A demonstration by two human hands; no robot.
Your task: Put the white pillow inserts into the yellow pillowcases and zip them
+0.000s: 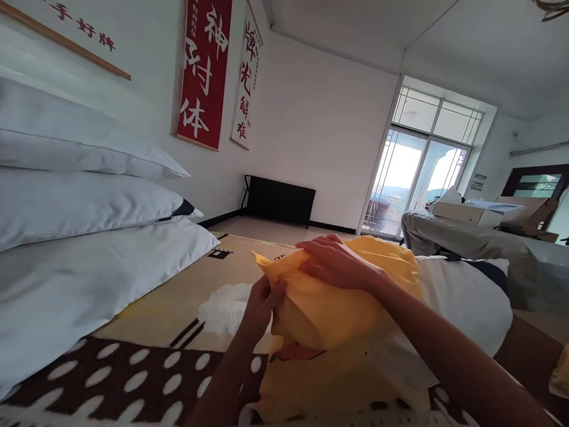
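Observation:
A yellow pillowcase lies bunched in front of me, its lower part spread toward me with an orange print partly showing. My left hand pinches its left edge between thumb and fingers. Across the top of the cloth reaches my right hand, its fingers bent over the fabric near the pointed corner. A white pillow with a dark navy corner rests just right of the yellow cloth; folds hide whether part of it is inside.
Several white pillows are stacked at the left. Under everything is a beige and brown blanket with white dots. Beyond stand a folded black table by the wall, a plastic-covered piece of furniture and glass doors.

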